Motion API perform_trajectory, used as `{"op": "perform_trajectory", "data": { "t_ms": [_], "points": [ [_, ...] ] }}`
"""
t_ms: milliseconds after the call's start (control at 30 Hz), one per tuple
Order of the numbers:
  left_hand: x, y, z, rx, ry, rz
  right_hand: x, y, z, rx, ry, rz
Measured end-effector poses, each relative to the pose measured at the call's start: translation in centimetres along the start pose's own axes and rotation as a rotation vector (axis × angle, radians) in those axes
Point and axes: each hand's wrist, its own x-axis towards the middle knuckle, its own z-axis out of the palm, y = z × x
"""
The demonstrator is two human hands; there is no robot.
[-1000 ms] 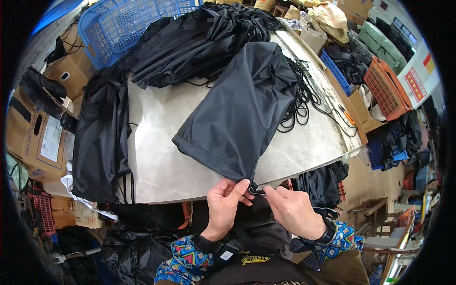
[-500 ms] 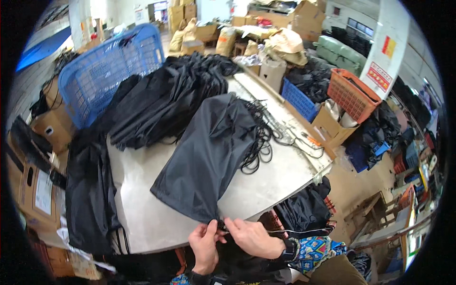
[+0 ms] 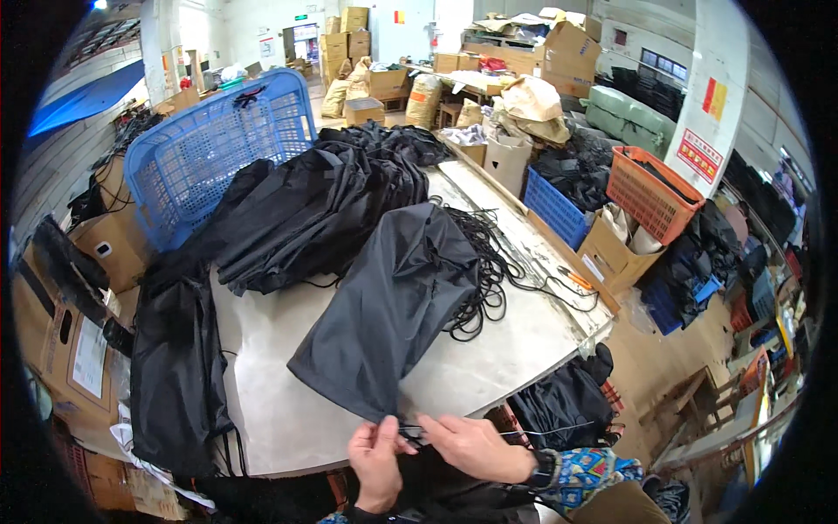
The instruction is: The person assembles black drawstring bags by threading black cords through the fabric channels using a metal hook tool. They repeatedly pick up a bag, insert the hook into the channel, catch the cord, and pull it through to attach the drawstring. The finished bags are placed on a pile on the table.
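From where I stand, the black drawstring bag [image 3: 393, 306] lies on the pale table [image 3: 279, 367], its lowest corner at the table's near edge. The left hand [image 3: 375, 463] pinches that corner, thumb against curled fingers, with no gap that I can see. The right hand [image 3: 476, 447], just beside it at the same edge, has its fingers closed around a thin, wire-like rod [image 3: 559, 430] that sticks out past the table's near right side; exactly what its fingertips touch I can't tell. Black cords [image 3: 480, 288] lie tangled on the table's right part. A heap of black fabric [image 3: 323, 210] covers the table's far left, and a blue basket [image 3: 218, 175] leans behind it.
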Motion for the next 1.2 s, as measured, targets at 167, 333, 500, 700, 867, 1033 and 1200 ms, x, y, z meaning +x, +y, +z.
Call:
{"op": "perform_trajectory", "data": {
  "t_ms": [167,333,500,700,867,1033,1200],
  "points": [
    [2.8,2.2,-3.0,-0.067,0.040,0.072,-2.6,2.7,-4.0,-0.140,-0.111,-0.073],
    [-0.6,-1.5,0.6,-0.032,-0.164,-0.177,-1.0,0.5,-1.6,-0.059,-0.066,-0.018],
    [2.7,1.4,-1.8,-0.107,0.027,-0.021,-1.8,2.0,-4.2,-0.032,-0.044,-0.122],
    [-0.1,-1.0,0.2,0.065,-0.229,-0.227,-2.3,1.8,-3.0,0.075,-0.145,0.025],
    [3.7,1.3,-2.5,-0.126,0.106,0.012,-3.0,1.8,-3.8,0.202,-0.251,0.054],
    [3.3,0.3,-2.4,0.119,0.026,0.079,-4.0,2.4,-3.3,0.318,-0.129,0.116],
    [2.0,0.7,-1.0,0.182,-0.130,-0.024,-3.8,1.7,-1.5,0.488,-0.129,0.335]
  ]
}}
